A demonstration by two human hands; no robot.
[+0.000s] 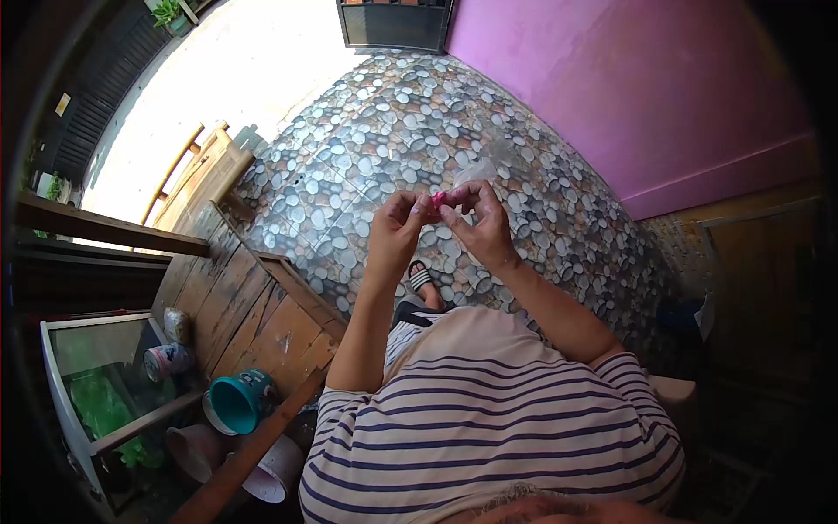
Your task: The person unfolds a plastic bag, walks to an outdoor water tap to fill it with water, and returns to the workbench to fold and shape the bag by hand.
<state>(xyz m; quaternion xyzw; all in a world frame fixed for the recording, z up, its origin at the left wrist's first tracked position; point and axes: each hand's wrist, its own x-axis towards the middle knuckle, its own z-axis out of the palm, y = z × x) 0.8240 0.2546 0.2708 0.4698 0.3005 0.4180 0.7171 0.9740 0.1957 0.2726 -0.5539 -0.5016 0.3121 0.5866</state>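
Both my hands are raised in front of my chest, fingertips close together. Pinched between them is a small bright pink thing [437, 200], soft-looking and crumpled; its kind is too small to make out. My left hand [397, 229] has its thumb and fingers closed on the pink thing's left side. From the other side my right hand [483, 229] grips it between thumb and forefinger. Just beyond the right hand is a piece of clear plastic [476, 171]; whether it is held or lies lower down, I cannot tell.
Pebble-patterned flooring [349, 183] spreads below, with a sandaled foot [422, 279] on it. A wooden table [262, 319] stands left, near a teal bucket [240, 402], other pails [275, 472] and a glass-sided case [105, 384]. A pink wall [628, 96] rises at right.
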